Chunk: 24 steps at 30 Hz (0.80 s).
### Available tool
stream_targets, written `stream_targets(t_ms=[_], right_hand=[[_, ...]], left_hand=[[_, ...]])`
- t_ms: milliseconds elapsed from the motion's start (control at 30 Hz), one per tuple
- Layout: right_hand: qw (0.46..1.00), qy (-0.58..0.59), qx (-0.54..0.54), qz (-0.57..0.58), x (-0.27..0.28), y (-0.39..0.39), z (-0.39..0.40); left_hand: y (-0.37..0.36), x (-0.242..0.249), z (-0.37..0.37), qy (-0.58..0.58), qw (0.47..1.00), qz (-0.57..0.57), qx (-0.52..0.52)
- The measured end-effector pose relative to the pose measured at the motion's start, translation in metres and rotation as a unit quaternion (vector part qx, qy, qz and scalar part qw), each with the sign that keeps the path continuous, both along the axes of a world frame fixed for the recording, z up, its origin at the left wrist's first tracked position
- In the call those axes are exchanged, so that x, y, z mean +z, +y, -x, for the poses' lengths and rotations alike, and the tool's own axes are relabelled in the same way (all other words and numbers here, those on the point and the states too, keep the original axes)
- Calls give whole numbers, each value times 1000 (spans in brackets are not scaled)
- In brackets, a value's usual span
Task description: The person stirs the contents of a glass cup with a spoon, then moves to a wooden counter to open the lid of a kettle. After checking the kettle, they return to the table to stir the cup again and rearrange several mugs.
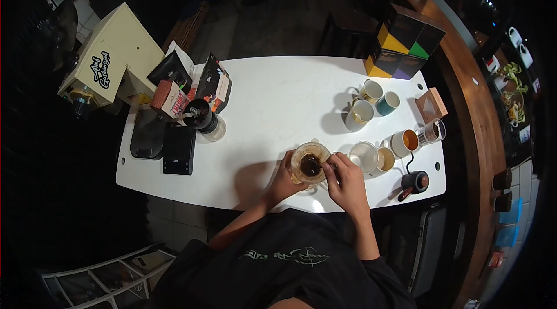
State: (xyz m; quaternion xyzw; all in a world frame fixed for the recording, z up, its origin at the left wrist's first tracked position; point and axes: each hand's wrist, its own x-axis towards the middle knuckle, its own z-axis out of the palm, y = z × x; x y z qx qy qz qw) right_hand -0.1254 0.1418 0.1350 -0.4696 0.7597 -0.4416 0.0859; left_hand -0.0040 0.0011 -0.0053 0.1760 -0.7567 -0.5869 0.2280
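Note:
Close to the table's front edge, a coffee dripper [300, 153] with a stained filter lining holds dark wet coffee [310, 165]. My left hand [282, 182] is wrapped round its left side. At the right of the rim, the thumb and fingers of my right hand [348, 183] are pinched together; what they grip is too small to make out. Just right of that hand stand a clear glass vessel [363, 157] and a cup with a tan inside [385, 159]. What supports the dripper from below is mostly hidden.
On the white table [272, 106] stand several mugs [360, 113], a gooseneck kettle [415, 182], a glass press [431, 132] and stacked boxes [400, 42]. At left are a black scale [178, 149], a hand grinder [200, 113], coffee bags [213, 82] and a cream machine [113, 56].

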Motion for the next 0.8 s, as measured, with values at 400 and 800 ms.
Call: stream_targets(t_ms=[400, 800], right_hand=[[1000, 18, -3, 2, -2, 0, 0], [1000, 21, 8, 3, 2, 1, 0]], left_hand=[[-4, -4, 0, -41, 997, -40, -49], [-2, -7, 0, -34, 997, -60, -45]])
